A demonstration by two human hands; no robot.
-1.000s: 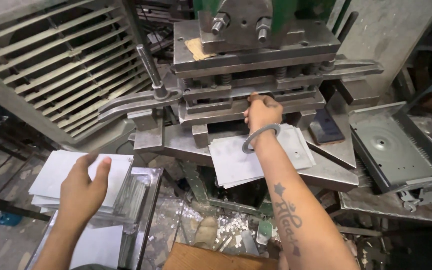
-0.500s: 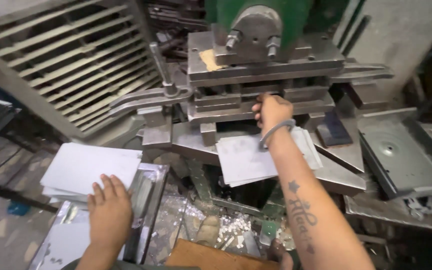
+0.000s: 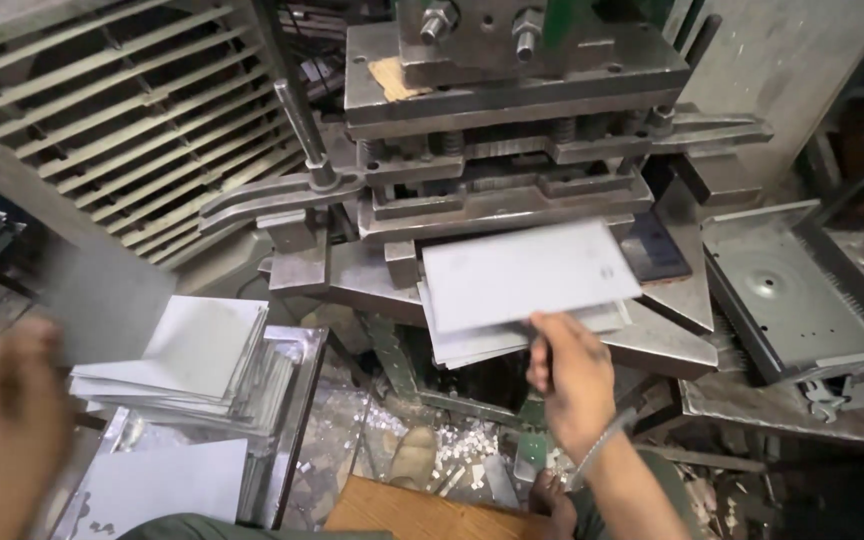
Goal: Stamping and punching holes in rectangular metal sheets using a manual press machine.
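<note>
My right hand (image 3: 572, 380), a metal bangle on its wrist, pinches the near edge of a flat grey metal sheet (image 3: 527, 272). The sheet hovers just in front of the press die (image 3: 512, 195), above a few more sheets (image 3: 472, 342) lying on the press bed. My left hand (image 3: 2, 430) is a blur at the lower left, close to the camera. A smeared grey sheet (image 3: 102, 295) stands up from it, apparently in its grip. Just to its right lies a stack of blank sheets (image 3: 197, 355).
The blank stack rests on a shiny metal tray (image 3: 297, 400). A punched plate (image 3: 792, 290) lies on a bench at the right. A louvred panel (image 3: 102, 130) leans at the upper left. Metal scrap (image 3: 442, 440) and a wooden board (image 3: 422, 515) are below the press.
My right hand has come back from the die toward me, drawing a sheet out with it. My left hand has lifted off the blank stack and swung left, with a sheet.
</note>
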